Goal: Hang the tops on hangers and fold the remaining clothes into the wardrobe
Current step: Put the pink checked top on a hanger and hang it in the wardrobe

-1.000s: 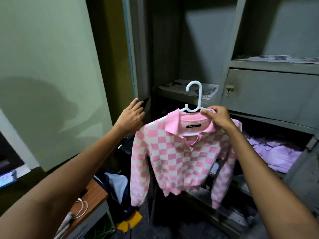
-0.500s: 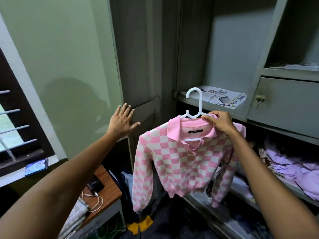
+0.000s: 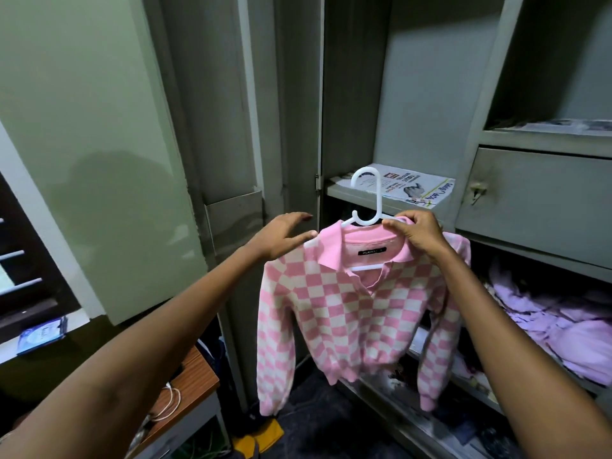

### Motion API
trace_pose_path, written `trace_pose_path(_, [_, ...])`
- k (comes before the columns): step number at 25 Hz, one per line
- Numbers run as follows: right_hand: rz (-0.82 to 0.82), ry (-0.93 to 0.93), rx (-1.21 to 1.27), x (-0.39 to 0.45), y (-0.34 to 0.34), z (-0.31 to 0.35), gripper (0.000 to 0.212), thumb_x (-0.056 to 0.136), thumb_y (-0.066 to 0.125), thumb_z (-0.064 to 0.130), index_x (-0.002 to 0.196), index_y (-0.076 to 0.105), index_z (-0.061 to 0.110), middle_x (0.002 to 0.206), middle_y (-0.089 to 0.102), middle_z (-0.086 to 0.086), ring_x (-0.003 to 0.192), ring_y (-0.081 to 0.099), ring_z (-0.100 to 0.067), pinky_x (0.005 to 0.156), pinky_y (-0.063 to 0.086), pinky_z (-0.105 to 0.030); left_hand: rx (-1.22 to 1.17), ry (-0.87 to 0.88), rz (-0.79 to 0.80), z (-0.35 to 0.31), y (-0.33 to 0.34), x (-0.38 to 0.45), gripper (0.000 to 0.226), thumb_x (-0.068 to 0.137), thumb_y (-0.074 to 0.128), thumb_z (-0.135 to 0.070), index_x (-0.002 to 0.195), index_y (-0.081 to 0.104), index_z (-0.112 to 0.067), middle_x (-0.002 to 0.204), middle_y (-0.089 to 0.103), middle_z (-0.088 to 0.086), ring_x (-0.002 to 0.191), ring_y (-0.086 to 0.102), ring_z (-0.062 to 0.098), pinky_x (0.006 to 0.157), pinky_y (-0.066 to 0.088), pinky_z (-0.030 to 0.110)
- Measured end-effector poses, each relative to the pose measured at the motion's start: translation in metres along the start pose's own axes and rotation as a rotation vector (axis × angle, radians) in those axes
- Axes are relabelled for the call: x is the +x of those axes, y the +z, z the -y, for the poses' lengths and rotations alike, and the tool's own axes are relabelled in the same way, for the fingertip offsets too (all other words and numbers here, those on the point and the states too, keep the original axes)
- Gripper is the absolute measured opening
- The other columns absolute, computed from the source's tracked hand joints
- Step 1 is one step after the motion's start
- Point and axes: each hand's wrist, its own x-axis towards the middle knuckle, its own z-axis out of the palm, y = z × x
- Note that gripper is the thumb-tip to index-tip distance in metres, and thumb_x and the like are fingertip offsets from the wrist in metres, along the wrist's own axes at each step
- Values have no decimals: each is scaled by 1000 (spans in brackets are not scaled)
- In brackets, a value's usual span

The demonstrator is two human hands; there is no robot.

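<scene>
A pink and cream checked top point(image 3: 351, 313) hangs on a white plastic hanger point(image 3: 372, 200) in front of the open grey wardrobe point(image 3: 427, 94). My right hand point(image 3: 419, 235) grips the hanger's right shoulder together with the top's collar. My left hand point(image 3: 284, 238) is spread with relaxed fingers at the top's left shoulder, its fingertips touching or nearly touching the fabric. The hanger's hook points up, free of any rail.
The wardrobe door point(image 3: 228, 127) stands open on the left. A newspaper point(image 3: 407, 187) lies on a shelf behind the hanger. Lilac clothes point(image 3: 546, 319) lie piled on a lower right shelf. A locked drawer point(image 3: 536, 200) sits above them. A wooden table point(image 3: 195, 379) stands lower left.
My left hand left the wardrobe door, which swung further open, and came right to the top's left shoulder. The hanger stays held in my right hand.
</scene>
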Motion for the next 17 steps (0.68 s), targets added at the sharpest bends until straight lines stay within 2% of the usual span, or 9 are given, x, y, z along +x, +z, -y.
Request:
trace_pose_path(3, [-42,11,9,-1,-14,-10,38,44,74,65,67,71,34,65,67,11,73,58,-15,77,49,-40,-75,48,25,-26,24,24,49,93,54,-35,136,44,-12,130,56,8,117,54,21,99,43,36])
trace_pose_path(6, [-68,17,21,-6,-30,-15,44,41,73,66,66,72,30,66,68,9,69,58,-15,72,48,-37,-167,55,-13,-44,46,41,44,92,58,-30,130,48,-10,115,62,10,99,58,23,84,47,34])
trace_pose_path(8, [-112,27,33,-9,-43,-20,50,41,74,66,68,72,25,67,68,6,68,57,-14,69,46,-35,-183,82,-66,-58,57,52,35,92,58,-25,120,55,-5,101,62,11,82,53,19,69,40,29])
trace_pose_path(11, [-196,60,23,-11,-67,-31,48,41,73,68,70,71,30,66,68,10,70,59,-13,72,48,-35,-266,109,-160,-80,73,70,21,92,57,-20,102,59,-1,84,57,10,73,48,22,64,33,31])
trace_pose_path(13, [-238,62,27,-13,-80,-30,38,47,76,62,66,70,29,62,65,12,67,57,-10,69,47,-33,-314,60,-219,-95,82,82,21,92,57,-23,98,59,-4,87,61,11,80,54,28,67,37,35])
trace_pose_path(17, [-286,36,27,-21,-115,-20,15,74,78,24,66,66,21,64,61,6,58,51,-3,63,41,-26,-382,59,-276,-123,94,109,21,91,57,-27,99,60,-7,91,66,13,84,59,33,70,42,39])
